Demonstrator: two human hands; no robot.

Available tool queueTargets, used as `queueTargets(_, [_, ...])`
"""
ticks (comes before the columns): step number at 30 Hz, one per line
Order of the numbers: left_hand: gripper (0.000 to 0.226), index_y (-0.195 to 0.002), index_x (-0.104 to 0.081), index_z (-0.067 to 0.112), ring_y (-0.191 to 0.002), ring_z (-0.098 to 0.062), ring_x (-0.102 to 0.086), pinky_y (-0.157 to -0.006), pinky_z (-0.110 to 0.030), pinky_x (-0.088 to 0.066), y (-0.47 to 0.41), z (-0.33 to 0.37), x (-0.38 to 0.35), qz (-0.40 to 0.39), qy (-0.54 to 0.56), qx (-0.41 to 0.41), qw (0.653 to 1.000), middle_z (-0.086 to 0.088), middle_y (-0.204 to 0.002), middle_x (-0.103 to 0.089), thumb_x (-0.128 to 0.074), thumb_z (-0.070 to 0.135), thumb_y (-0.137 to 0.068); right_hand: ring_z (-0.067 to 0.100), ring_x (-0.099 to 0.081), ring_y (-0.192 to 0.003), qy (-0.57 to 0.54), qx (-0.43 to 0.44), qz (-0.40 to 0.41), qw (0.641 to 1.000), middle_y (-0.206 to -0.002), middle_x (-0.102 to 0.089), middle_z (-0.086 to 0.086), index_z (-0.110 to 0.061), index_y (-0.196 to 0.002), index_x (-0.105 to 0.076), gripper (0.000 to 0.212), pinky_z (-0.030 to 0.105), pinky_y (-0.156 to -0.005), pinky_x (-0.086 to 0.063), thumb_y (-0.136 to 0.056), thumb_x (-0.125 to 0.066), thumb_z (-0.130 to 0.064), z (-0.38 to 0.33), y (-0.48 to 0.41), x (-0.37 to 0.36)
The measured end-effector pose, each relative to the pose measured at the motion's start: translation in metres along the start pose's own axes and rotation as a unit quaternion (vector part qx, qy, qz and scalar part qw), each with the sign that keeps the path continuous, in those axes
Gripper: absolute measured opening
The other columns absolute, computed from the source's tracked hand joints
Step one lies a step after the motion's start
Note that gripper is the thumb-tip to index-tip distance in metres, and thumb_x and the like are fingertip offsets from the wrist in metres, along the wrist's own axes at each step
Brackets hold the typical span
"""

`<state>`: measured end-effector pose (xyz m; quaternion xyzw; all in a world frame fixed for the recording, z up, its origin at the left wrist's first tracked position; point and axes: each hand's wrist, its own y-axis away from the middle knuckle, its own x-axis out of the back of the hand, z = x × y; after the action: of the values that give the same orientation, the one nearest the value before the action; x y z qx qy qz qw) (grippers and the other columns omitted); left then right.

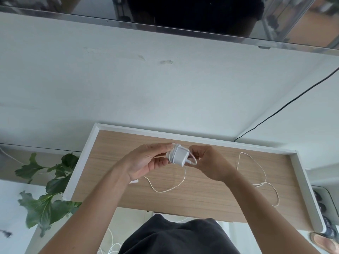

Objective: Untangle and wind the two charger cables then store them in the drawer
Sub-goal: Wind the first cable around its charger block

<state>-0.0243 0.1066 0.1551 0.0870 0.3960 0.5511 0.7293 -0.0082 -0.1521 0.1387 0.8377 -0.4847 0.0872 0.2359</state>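
Observation:
My left hand (146, 162) grips a white charger plug (178, 155) with several turns of its white cable wound round it, held above the wooden desk top (211, 197). My right hand (208, 162) pinches the cable's loop beside the plug. From the plug a cable strand (165, 190) drops to the desk and runs left to a small white piece (134, 181) half hidden under my left wrist. A second white cable (264, 182) lies in loose loops on the desk to the right. No drawer is in view.
The desk has a raised white rim (183, 132) along its back and sides. A green leafy plant (49, 180) stands at the left. A black cord (286, 105) runs down the wall at the right. More white cable (111, 244) lies on the floor below.

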Motion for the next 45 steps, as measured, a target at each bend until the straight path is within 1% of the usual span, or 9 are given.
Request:
queueTargets(3, [0.046,-0.123,-0.084,0.004,-0.088,-0.013,-0.072,-0.078,-0.02,-0.063,0.004,-0.004,0.003,-0.029,-0.054,0.039,0.997,-0.01,-0.113,-0.08,-0.086,0.026,-0.083,0.003,-0.063,-0.079,0.05,0.006,-0.041,0.998,-0.087,-0.077,-0.019,-0.031,-0.096,-0.082,0.016,0.019,-0.078,-0.048,-0.098,-0.079,-0.015,-0.007,0.003,0.014])
queueTargets(12, [0.029,-0.12,-0.087,0.014,-0.096,-0.011,-0.075,-0.085,-0.024,-0.063,-0.003,-0.019,-0.005,0.032,-0.19,0.014,0.981,-0.01,-0.121,-0.084,-0.089,0.019,-0.091,0.01,-0.064,-0.075,0.175,-0.004,-0.004,0.985,-0.089,-0.08,-0.009,-0.036,-0.104,-0.085,0.017,0.036,-0.078,-0.055,-0.102,-0.072,-0.047,-0.026,0.0,0.012])
queueTargets(18, [0.026,-0.111,-0.085,0.006,-0.087,-0.009,-0.078,-0.077,-0.025,-0.065,-0.012,-0.031,-0.007,0.13,-0.141,-0.058,0.98,-0.001,-0.098,-0.084,-0.093,0.017,-0.088,0.023,-0.072,-0.086,0.154,0.006,0.039,0.987,-0.092,-0.081,-0.001,-0.031,-0.106,-0.085,0.024,0.042,-0.083,-0.06,-0.108,-0.062,-0.04,-0.041,0.004,-0.006])
queueTargets(22, [0.025,-0.109,-0.082,0.002,-0.085,-0.016,-0.08,-0.075,-0.027,-0.065,-0.016,-0.032,-0.008,0.181,-0.069,-0.107,0.975,-0.015,-0.102,-0.081,-0.092,0.014,-0.09,0.006,-0.066,-0.064,0.107,0.016,0.077,0.991,-0.076,-0.075,-0.021,-0.038,-0.115,-0.084,0.02,0.024,-0.069,-0.053,-0.107,-0.067,-0.032,-0.044,0.009,-0.015])
queueTargets(25, [0.022,-0.111,-0.078,-0.001,-0.088,-0.026,-0.077,-0.076,-0.027,-0.066,-0.018,-0.031,-0.008,0.198,-0.01,-0.118,0.973,-0.029,-0.116,-0.079,-0.086,0.012,-0.095,0.005,-0.067,-0.061,0.027,-0.004,0.095,0.995,-0.082,-0.079,-0.019,-0.026,-0.108,-0.079,0.009,0.034,-0.068,-0.06,-0.105,-0.071,-0.026,-0.04,0.008,-0.021])
queueTargets(35, [0.041,-0.136,-0.071,-0.006,-0.088,-0.016,-0.078,-0.082,-0.024,-0.067,-0.02,-0.027,0.0,0.133,0.128,-0.105,0.977,-0.012,-0.114,-0.082,-0.077,0.014,-0.101,0.023,-0.056,-0.066,-0.113,-0.013,0.033,0.993,-0.098,-0.084,0.003,-0.006,-0.102,-0.07,0.019,0.043,-0.065,-0.047,-0.105,-0.075,-0.024,-0.016,0.011,-0.031])
queueTargets(39, [0.019,-0.115,-0.082,0.004,-0.077,-0.012,-0.069,-0.066,-0.02,-0.061,-0.016,-0.02,-0.001,0.107,0.097,-0.083,0.986,-0.004,-0.094,-0.078,-0.073,0.015,-0.104,0.02,-0.044,-0.063,-0.081,-0.056,0.047,0.994,-0.072,-0.068,-0.006,-0.02,-0.083,-0.074,0.035,0.04,-0.064,-0.036,-0.09,-0.085,-0.053,-0.003,0.007,-0.025])
queueTargets(43, [0.029,-0.126,-0.081,0.002,-0.077,-0.011,-0.067,-0.064,-0.019,-0.057,-0.011,-0.02,0.003,0.076,0.002,-0.037,0.996,-0.004,-0.098,-0.079,-0.072,0.017,-0.103,0.01,-0.034,-0.054,-0.037,-0.069,0.049,0.996,-0.062,-0.053,-0.009,-0.023,-0.092,-0.081,0.013,0.027,-0.054,-0.028,-0.098,-0.082,-0.035,0.007,0.008,-0.008])
queueTargets(45, [0.03,-0.128,-0.081,0.003,-0.084,-0.012,-0.066,-0.072,-0.022,-0.057,-0.011,-0.023,0.006,0.069,-0.058,-0.021,0.996,-0.008,-0.106,-0.079,-0.073,0.017,-0.103,0.01,-0.043,-0.062,0.01,-0.052,0.046,0.998,-0.073,-0.068,0.0,-0.032,-0.094,-0.083,0.006,0.03,-0.061,-0.037,-0.099,-0.08,-0.034,0.004,0.008,0.001])
